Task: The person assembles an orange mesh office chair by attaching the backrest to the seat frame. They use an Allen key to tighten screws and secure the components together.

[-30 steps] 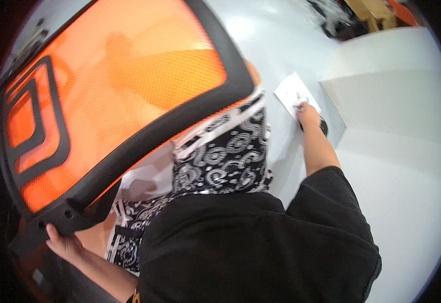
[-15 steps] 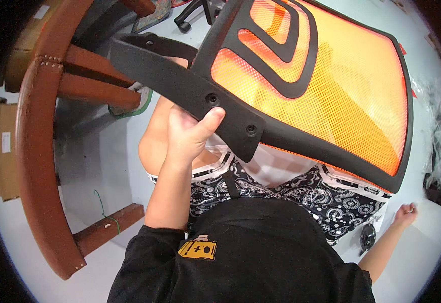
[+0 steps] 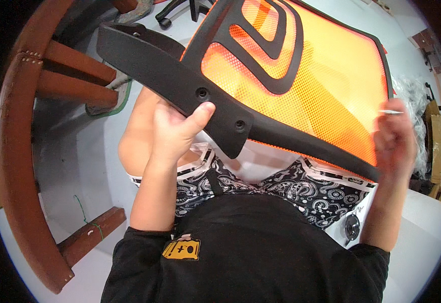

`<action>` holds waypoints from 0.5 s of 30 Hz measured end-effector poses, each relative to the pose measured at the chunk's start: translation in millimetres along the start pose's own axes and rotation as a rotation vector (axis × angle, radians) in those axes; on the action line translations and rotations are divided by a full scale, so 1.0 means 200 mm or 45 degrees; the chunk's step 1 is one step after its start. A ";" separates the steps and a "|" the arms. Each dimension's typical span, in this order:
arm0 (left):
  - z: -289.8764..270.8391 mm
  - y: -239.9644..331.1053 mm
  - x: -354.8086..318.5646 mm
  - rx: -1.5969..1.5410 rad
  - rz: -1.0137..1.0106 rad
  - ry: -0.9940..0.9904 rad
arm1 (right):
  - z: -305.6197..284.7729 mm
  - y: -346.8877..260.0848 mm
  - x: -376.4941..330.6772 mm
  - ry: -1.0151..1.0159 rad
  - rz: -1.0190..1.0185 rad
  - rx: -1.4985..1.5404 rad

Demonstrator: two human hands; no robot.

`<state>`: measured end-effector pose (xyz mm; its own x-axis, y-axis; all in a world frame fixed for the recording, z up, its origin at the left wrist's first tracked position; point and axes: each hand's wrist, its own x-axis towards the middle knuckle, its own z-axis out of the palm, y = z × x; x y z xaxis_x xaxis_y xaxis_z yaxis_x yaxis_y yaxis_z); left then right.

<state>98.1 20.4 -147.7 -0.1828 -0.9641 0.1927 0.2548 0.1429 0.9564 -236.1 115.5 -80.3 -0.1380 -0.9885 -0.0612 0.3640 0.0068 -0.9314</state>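
Orange-mesh backrest (image 3: 331, 86) is spreading beyond your left hand (image 3: 172, 132), fingers clamped on its black bracket (image 3: 180, 86). Your blurred right hand (image 3: 395, 144) is pinching a silvery piece (image 3: 391, 111).

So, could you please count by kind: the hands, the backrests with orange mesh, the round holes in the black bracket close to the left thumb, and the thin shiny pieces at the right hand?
Hands: 2 (left hand, right hand)
Orange mesh backrest: 1
Round holes in the black bracket: 2
Thin shiny piece, blurred: 1
Total: 6
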 end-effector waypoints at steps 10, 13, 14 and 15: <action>0.00 0.00 0.01 -0.120 -0.129 -0.073 | 0.62 0.35 0.07 -0.251 -0.487 -1.205; -0.01 0.00 0.00 -0.106 -0.134 -0.070 | 0.63 0.38 0.06 -0.305 -0.383 -1.230; -0.01 0.00 0.00 -0.122 -0.133 -0.066 | 0.63 0.40 0.05 -0.314 -0.351 -1.221; -0.02 -0.01 0.00 -0.138 -0.133 -0.064 | 0.62 0.40 0.05 -0.324 -0.305 -1.167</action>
<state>100.7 19.0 -149.7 -0.2601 -0.9597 0.1064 0.3323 0.0144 0.9431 -93.2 87.5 -111.5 0.1266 -0.9813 0.1449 -0.5192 -0.1900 -0.8333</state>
